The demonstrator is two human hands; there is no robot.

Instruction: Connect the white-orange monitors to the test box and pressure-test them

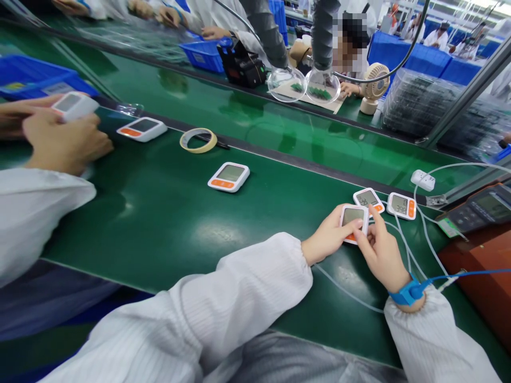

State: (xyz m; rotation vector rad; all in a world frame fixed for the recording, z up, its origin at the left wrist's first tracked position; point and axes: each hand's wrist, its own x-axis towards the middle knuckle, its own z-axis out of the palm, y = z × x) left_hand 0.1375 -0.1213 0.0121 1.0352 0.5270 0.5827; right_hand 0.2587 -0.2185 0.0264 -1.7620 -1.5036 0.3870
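- Head cam: the white monitor (353, 215) is around 3 o'clock in frame, over the green bench (159, 223).
- Left hand (329, 234): fingers pinching the case, thumb across the front. Right hand (381, 255): fingers bent at its right edge, can't tell if they're gripping.
- I'd keep that left hold steady and go easy with the thumbs.
- Watch the lit monitor (363, 198) near 1 o'clock of it; white cables (405, 242) past 3 o'clock could snag.
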